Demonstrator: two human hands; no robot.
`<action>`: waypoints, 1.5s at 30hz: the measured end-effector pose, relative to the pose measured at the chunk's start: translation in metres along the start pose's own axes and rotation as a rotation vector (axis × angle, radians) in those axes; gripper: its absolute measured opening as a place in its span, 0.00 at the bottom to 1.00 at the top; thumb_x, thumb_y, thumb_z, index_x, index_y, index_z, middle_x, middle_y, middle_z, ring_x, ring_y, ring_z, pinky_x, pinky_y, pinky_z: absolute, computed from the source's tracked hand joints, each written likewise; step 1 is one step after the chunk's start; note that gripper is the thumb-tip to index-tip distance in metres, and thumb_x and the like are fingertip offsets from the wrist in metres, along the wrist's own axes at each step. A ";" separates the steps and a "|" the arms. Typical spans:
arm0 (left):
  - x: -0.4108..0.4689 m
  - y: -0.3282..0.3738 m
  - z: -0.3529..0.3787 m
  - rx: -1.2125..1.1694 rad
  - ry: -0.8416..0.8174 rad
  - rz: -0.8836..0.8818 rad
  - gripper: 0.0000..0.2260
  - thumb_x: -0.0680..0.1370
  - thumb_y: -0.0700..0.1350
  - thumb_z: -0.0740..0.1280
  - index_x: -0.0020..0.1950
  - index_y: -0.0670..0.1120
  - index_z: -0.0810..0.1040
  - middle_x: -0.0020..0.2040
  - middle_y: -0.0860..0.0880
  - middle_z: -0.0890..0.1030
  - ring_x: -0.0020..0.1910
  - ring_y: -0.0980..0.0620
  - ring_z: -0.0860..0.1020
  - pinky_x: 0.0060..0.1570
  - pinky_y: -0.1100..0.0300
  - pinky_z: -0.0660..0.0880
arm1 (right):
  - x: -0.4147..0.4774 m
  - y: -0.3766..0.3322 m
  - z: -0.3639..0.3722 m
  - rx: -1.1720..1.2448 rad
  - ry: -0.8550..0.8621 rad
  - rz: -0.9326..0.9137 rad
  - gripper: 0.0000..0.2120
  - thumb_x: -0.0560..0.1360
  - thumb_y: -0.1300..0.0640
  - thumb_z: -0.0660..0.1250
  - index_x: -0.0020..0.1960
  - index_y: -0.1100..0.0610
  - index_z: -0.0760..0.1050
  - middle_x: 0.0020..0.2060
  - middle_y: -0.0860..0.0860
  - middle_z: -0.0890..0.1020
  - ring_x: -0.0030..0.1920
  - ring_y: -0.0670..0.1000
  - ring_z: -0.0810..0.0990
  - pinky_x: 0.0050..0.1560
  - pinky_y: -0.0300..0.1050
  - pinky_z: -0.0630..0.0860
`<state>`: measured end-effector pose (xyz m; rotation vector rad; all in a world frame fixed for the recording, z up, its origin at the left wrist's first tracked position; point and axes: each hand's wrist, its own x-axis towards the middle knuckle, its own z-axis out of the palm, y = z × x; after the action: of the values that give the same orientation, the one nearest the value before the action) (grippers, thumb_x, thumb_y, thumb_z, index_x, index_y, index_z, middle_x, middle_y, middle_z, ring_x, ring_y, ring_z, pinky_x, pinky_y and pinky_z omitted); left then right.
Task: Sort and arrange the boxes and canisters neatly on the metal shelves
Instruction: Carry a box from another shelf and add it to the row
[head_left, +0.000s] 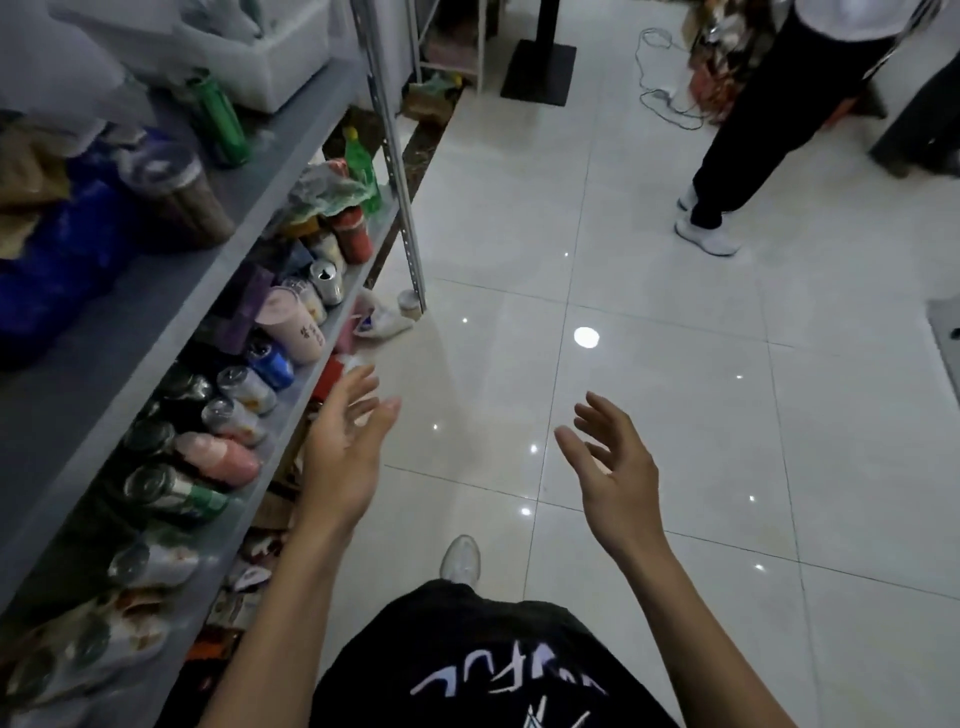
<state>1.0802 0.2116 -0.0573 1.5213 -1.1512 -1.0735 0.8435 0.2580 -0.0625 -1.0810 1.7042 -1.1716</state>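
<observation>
1. Your left hand (347, 452) and right hand (615, 470) hang empty, fingers spread, over the glossy white tiled floor (675, 364).
2. Your left hand is just beside the grey metal shelf (280, 415) edge; a careless sweep could knock its crowded drink cans (244, 387) off.
3. The pink plastic canister (218, 457) stands close to the front lip and could topple.

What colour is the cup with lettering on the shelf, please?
The cup is pale pink; head view.
</observation>
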 end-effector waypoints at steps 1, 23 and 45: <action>0.020 0.006 0.007 0.002 -0.018 0.014 0.17 0.79 0.47 0.67 0.68 0.54 0.73 0.62 0.55 0.77 0.60 0.62 0.75 0.59 0.62 0.71 | 0.011 -0.003 0.001 0.007 0.021 0.007 0.20 0.76 0.49 0.70 0.66 0.42 0.70 0.58 0.38 0.78 0.60 0.37 0.77 0.64 0.41 0.74; 0.287 0.071 0.164 0.064 0.194 -0.019 0.17 0.79 0.46 0.67 0.67 0.56 0.73 0.60 0.58 0.78 0.56 0.68 0.76 0.55 0.65 0.71 | 0.390 -0.056 -0.017 0.070 -0.171 -0.054 0.20 0.76 0.51 0.71 0.66 0.43 0.72 0.58 0.40 0.80 0.59 0.39 0.78 0.63 0.42 0.74; 0.513 0.109 0.218 -0.020 0.456 -0.083 0.17 0.79 0.48 0.67 0.67 0.59 0.72 0.60 0.59 0.77 0.56 0.66 0.76 0.57 0.60 0.73 | 0.665 -0.133 0.071 0.016 -0.424 -0.163 0.20 0.74 0.48 0.70 0.65 0.43 0.71 0.58 0.40 0.79 0.59 0.39 0.78 0.63 0.44 0.75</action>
<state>0.9443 -0.3402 -0.0508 1.6974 -0.7648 -0.7322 0.7190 -0.4121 -0.0442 -1.3674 1.2959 -0.9656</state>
